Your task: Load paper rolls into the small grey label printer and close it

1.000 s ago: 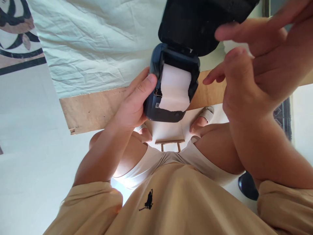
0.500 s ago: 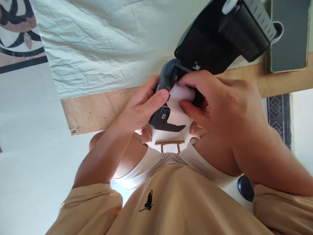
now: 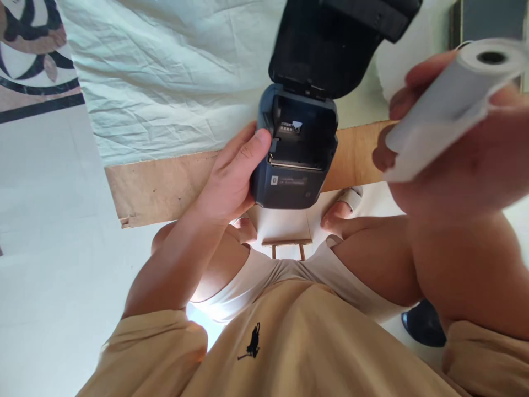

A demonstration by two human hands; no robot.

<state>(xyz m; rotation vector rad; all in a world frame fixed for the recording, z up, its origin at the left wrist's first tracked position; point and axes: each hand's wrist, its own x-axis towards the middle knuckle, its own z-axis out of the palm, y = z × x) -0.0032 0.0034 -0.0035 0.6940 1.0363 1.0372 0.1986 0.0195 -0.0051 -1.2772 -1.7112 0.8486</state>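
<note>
— Since half a second ago, what has moved in the head view?
— Right hand [image 3: 458,149] has come away from the printer [image 3: 294,149] and now is at 3 o'clock, fingers closed around the paper roll [image 3: 450,99], lifted well apart from the printer

— And the other hand?
— Left hand [image 3: 231,176] grips the printer's left side, thumb pressed on the edge. Its compartment is bare inside, the lid [image 3: 330,44] standing open toward 12 o'clock. The printer sits at the table edge [image 3: 165,187], near the wrinkled white cloth [image 3: 173,77] at 10 o'clock
</note>
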